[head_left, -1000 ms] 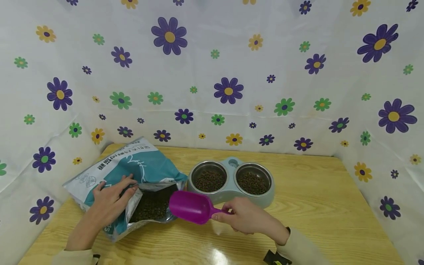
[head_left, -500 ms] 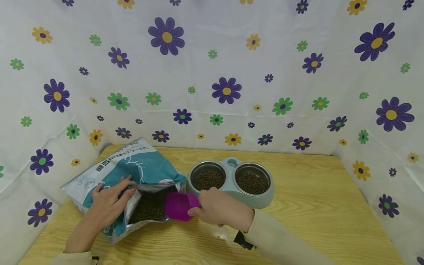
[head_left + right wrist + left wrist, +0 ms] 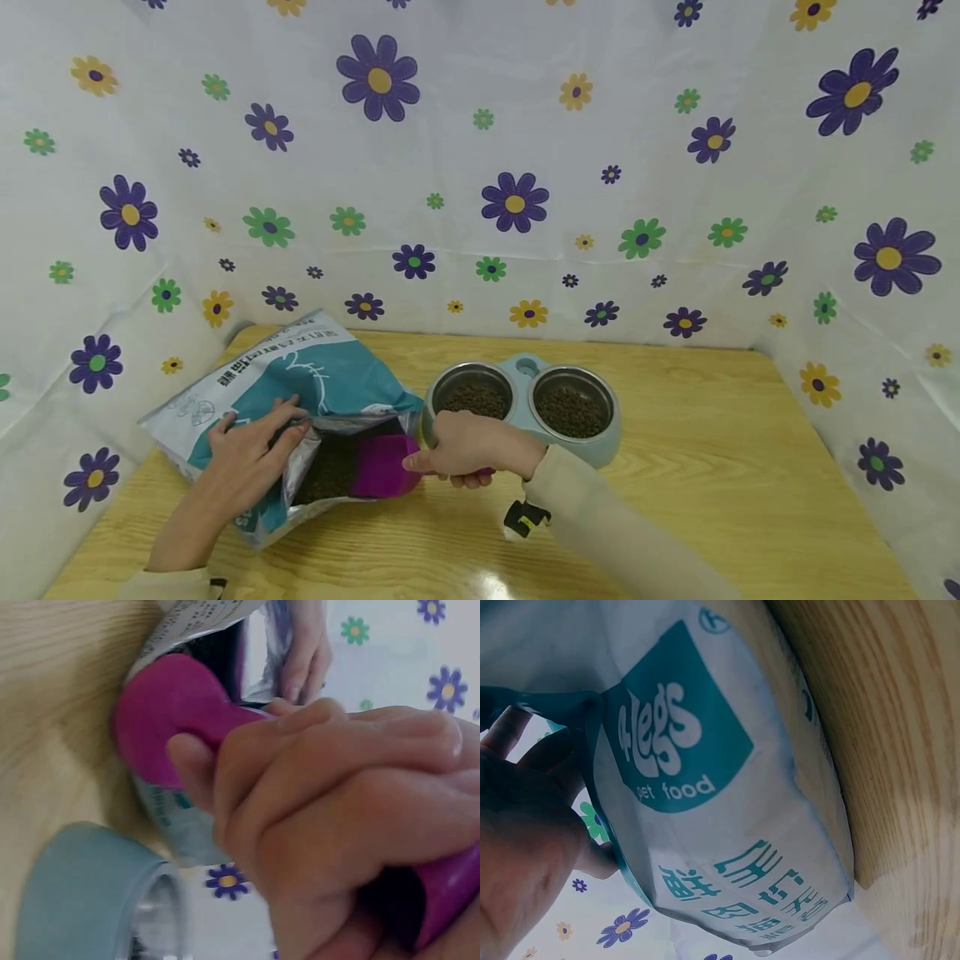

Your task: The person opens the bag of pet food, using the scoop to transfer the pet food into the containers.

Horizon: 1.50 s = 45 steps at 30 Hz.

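Note:
A teal and white pet food bag (image 3: 352, 375) lies on its side with its mouth held wide, brown kibble (image 3: 326, 475) showing inside. My left hand (image 3: 251, 458) grips the upper edge of that mouth, thumb on the rim. In the left wrist view the bag (image 3: 705, 847) shows its "4legs pet food" print beside the hand (image 3: 532, 832). My right hand (image 3: 468, 446) grips the handle of a magenta scoop (image 3: 386, 467), whose front part is inside the bag's mouth over the kibble. In the right wrist view the fingers wrap the scoop's handle (image 3: 454, 892).
Just right of the bag stands a light blue double feeder (image 3: 525, 421) with two steel bowls, each containing kibble; the right forearm passes in front of it. The wooden table (image 3: 697, 467) runs up to a flower-print cloth (image 3: 450, 125) at the back and sides.
My right hand has moved left with the scoop, pushing its front part from the bag's opening into the bag. The left hand keeps its hold on the bag's edge.

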Each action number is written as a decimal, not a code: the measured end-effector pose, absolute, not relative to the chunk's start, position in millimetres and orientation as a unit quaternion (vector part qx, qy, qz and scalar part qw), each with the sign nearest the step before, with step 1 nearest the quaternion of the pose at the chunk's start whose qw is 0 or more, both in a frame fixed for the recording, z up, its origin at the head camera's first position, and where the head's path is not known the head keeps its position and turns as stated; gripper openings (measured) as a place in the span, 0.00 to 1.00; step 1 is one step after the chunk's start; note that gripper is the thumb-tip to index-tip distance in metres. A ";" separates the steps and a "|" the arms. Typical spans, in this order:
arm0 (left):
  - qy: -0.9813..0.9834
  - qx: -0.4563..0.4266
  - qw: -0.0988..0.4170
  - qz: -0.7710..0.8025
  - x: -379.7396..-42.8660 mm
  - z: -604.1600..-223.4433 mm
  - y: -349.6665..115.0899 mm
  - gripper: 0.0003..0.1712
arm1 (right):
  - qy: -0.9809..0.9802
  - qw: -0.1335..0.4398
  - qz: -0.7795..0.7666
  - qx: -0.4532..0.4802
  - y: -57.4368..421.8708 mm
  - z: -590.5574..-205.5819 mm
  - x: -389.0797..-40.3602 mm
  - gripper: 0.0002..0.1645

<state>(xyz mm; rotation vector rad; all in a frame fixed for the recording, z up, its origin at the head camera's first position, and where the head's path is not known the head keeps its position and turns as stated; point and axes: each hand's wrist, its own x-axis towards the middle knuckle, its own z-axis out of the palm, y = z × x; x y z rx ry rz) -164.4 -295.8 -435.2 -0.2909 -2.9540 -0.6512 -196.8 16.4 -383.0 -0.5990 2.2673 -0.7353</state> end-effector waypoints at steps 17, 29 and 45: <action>-0.970 -0.093 0.044 -0.219 -166.0 -434.4 -295.5 0.25 | 0.788 0.378 -0.449 -0.187 57.3 -432.7 -189.6 0.37; -0.971 -0.091 0.040 -0.218 -166.8 -433.3 -295.7 0.26 | 0.746 0.354 -0.526 -0.205 86.6 -454.8 -178.7 0.36; -0.967 -0.094 0.051 -0.229 -168.4 -436.5 -295.4 0.25 | 0.707 0.328 -0.585 -0.224 112.9 -449.2 -183.4 0.31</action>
